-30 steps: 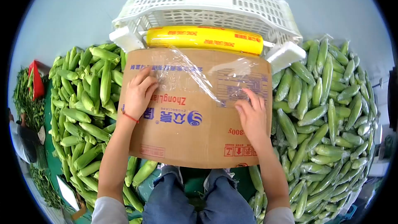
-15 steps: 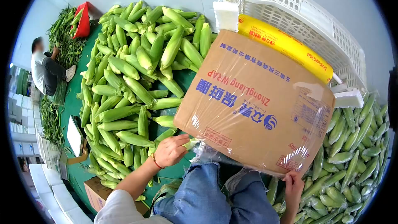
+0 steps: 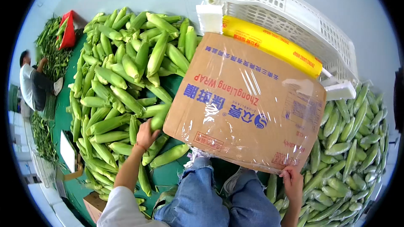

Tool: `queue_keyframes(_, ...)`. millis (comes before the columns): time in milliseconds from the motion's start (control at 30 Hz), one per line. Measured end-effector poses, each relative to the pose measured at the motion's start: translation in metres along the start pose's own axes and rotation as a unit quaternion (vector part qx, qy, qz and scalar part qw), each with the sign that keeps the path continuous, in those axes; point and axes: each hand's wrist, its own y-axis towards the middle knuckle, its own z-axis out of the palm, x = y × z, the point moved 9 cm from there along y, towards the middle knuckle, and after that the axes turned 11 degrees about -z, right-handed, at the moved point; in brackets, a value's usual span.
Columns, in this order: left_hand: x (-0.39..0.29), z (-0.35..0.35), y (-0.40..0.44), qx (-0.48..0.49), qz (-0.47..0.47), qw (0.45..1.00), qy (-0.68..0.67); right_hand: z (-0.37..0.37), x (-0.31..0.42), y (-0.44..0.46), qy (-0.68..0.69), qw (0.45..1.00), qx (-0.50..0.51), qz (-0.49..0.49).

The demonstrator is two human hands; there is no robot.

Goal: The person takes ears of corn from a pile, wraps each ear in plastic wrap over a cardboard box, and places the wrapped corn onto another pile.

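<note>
My left hand [image 3: 146,135] is closed round the lower end of a green corn ear [image 3: 159,118], beside the left edge of a brown cardboard box [image 3: 248,101]. My right hand [image 3: 291,180] pinches the edge of clear plastic film [image 3: 210,115] at the box's near right edge. That film lies stretched over the box top, with shiny creases. A yellow roll of wrap [image 3: 273,44] sits along the far side of the box, between two white foam blocks.
Unwrapped corn [image 3: 111,96] is heaped on the left, film-wrapped corn [image 3: 345,143] on the right. Behind the roll stands a white plastic crate [image 3: 290,10]. Far left, a seated person [image 3: 35,82] is near leafy husks and a red container [image 3: 67,29].
My left hand has moved from the box top to the corn heap and taken hold of an ear. My right hand has drawn the film to the near edge. The view has swung left.
</note>
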Motion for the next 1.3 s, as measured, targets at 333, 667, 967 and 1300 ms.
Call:
queue_keyframes(333, -0.235, -0.213, -0.064, -0.152, 0.250, 0.938, -0.184, 0.004, 0.012, 0.004, -0.047, 0.999, 0.002, 0.015)
queue_keyframes(667, -0.422, -0.132, -0.074, 0.062, 0.516, 0.846, -0.116, -0.031, 0.066, 0.002, 0.321, 0.925, -0.160, -0.124)
queue_keyframes(967, -0.304, -0.130, -0.094, -0.129, 0.413, 0.899, -0.059, 0.018, 0.102, 0.113, -0.223, 0.909, -0.174, -0.305)
queue_keyframes(1300, -0.454, -0.105, 0.043, 0.104, 0.479, 0.872, -0.007, 0.011, 0.112, 0.126, -0.225, 0.880, -0.209, -0.363)
